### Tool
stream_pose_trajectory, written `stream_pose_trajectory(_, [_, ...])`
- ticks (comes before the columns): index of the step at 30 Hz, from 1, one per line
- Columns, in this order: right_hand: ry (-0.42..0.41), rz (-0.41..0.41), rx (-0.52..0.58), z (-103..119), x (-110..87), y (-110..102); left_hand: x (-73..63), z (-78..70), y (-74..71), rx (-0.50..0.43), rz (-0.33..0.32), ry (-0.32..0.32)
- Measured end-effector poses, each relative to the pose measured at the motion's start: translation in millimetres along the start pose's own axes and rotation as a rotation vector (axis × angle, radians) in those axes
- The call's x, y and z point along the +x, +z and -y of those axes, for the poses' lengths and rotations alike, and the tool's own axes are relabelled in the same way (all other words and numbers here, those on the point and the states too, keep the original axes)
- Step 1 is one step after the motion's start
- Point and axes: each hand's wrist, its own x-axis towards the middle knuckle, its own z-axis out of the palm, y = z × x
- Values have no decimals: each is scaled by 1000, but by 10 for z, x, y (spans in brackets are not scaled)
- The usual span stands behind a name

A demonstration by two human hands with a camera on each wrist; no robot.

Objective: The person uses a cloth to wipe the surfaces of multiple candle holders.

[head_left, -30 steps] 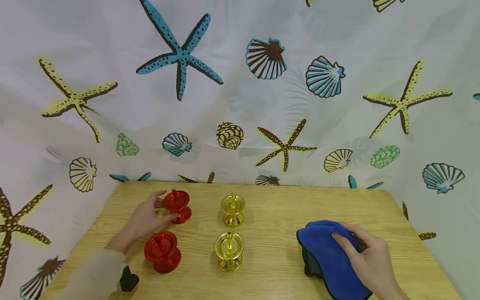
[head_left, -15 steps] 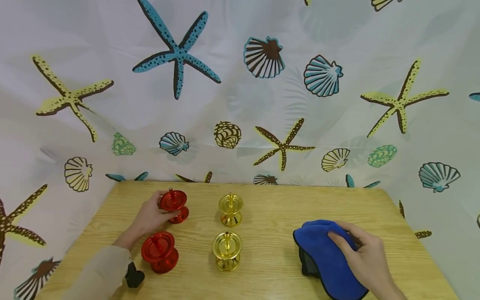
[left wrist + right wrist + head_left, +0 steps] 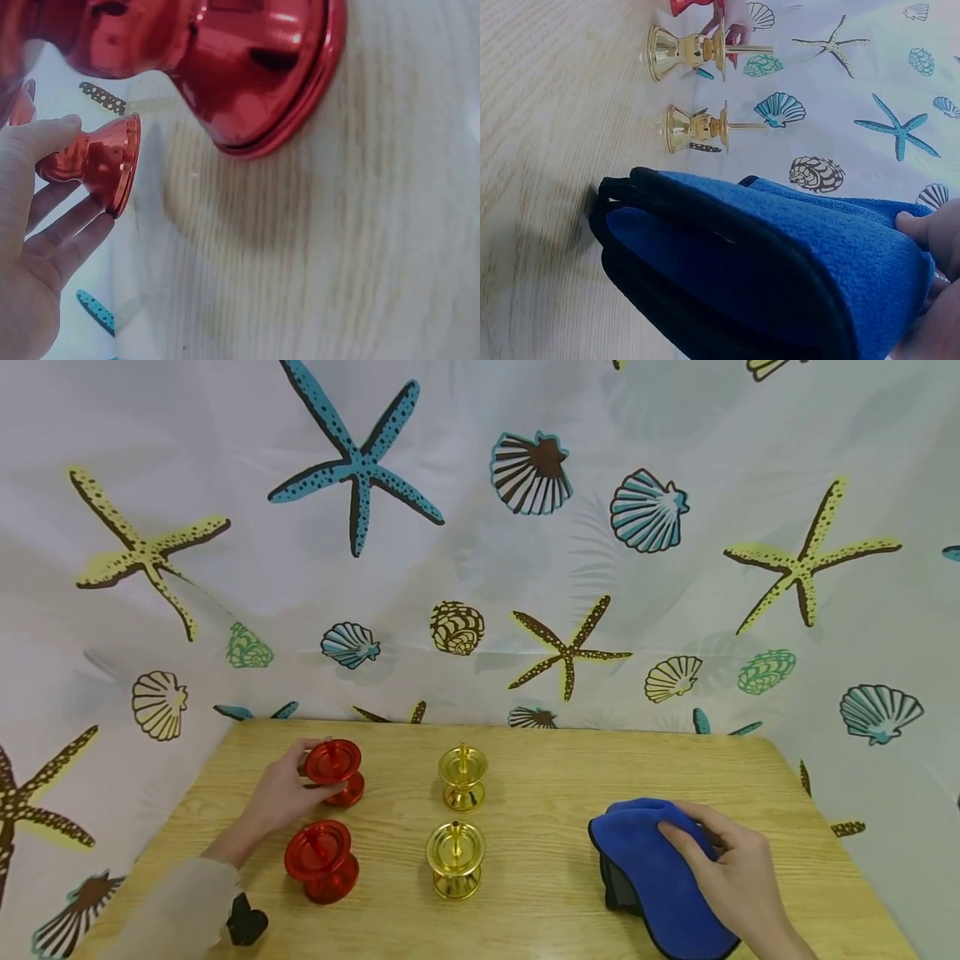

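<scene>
My left hand point(image 3: 276, 797) grips the far red candle holder point(image 3: 333, 762) at its narrow waist, thumb on the near side. In the left wrist view the fingers of the left hand point(image 3: 34, 240) reach round its flared base point(image 3: 112, 161). The near red candle holder point(image 3: 322, 860) stands just in front, its base large in that view. On the right, my right hand point(image 3: 738, 868) pinches a folded blue cloth point(image 3: 660, 868) with black edging between thumb and fingers. The cloth droops over the table, and the right wrist view looks into its open fold.
Two gold candle holders, one far point(image 3: 462, 777) and one near point(image 3: 456, 860), stand upright mid-table, between the hands. A black strap piece point(image 3: 246, 920) sits by the left sleeve. A shell-and-starfish curtain point(image 3: 480, 543) hangs behind the wooden table point(image 3: 540, 810).
My left hand has closed more fully on the far red candle holder and shifted it a little left, away from the far gold one. The right hand and cloth stay about where they were.
</scene>
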Motion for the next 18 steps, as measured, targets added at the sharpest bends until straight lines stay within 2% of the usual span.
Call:
stream_pose_trajectory(4, [-5, -4, -1, -6, 3, -4, -52, -13, -93, 17, -24, 1])
stream_pose_trajectory(11, [-3, -15, 4, -6, 1, -14, -121, -155, -323, 0, -83, 20])
stream_pose_trajectory(15, [-6, -25, 0, -11, 5, -26, -174, -254, -434, -59, -116, 23])
stream_pose_trajectory(18, [-18, -33, -2, -12, 7, -33, -215, -344, -514, -109, -157, 70])
